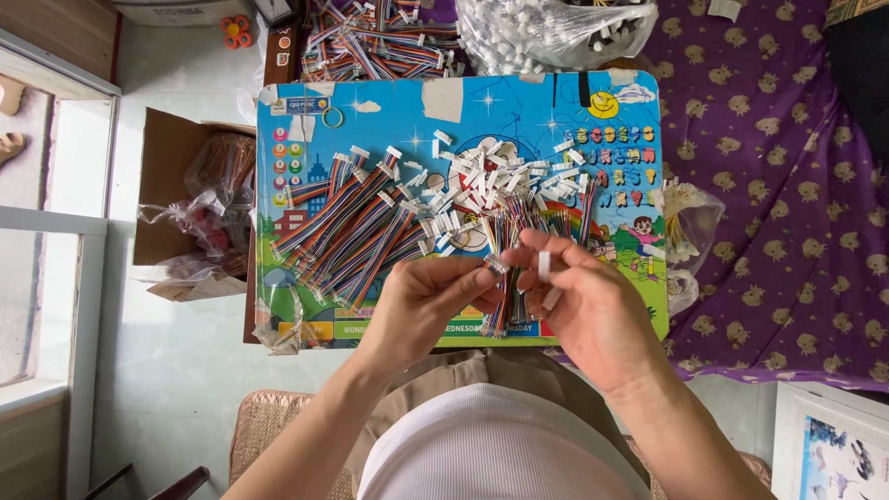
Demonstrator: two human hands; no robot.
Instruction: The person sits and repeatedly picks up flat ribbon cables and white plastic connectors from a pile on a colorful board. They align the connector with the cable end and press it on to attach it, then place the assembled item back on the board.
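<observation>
Left hand [421, 301] raised over the near edge of the colourful children's lap table [370, 111], thumb and forefinger pinched on the tip of a thin multicoloured wire bundle [505, 296]. Long axis of bundle near vertical in view, hanging down between both hands toward the body. Right hand [579, 301] just beside, fingers closed on a small white connector housing [544, 266], a second white piece lower among the fingers. Housing immediately right of the pinched wire tip, nearly touching. Further back: finished ribbon cables [347, 222] fanned at left, heap of loose white housings [491, 176] at centre.
</observation>
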